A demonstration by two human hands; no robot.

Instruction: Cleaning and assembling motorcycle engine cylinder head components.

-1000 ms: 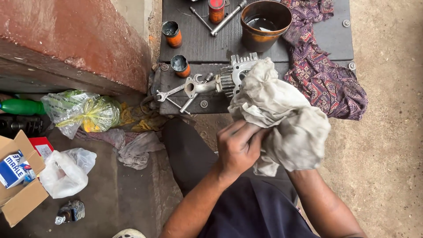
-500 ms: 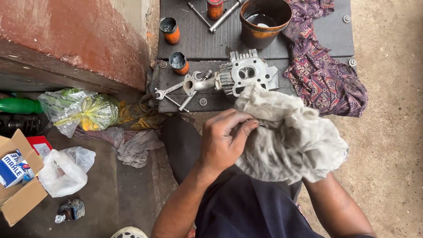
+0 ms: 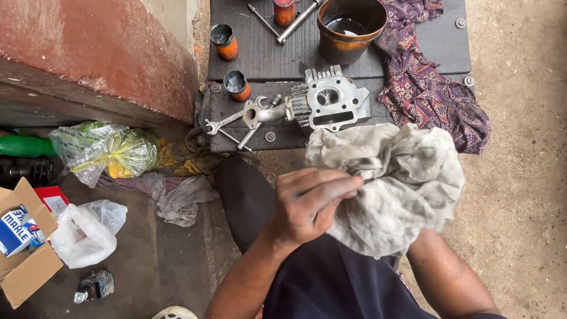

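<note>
Under the grey rag point(image 3: 401, 189), perhaps the right hand

The grey rag point(image 3: 390, 183) is soft, matt, grimy cloth. The cylinder head point(image 3: 331, 103) is dull cast metal with rough fins. The wooden platform point(image 3: 260, 53) looks dark and matt; the patterned purple cloth point(image 3: 431, 94) is limp.

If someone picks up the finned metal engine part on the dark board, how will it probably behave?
The cylinder head looks like solid cast metal, so probably stiff and heavy for its size. It lies flat on the board, so unlikely to roll. Its attached pipe may make it unbalanced.
</note>
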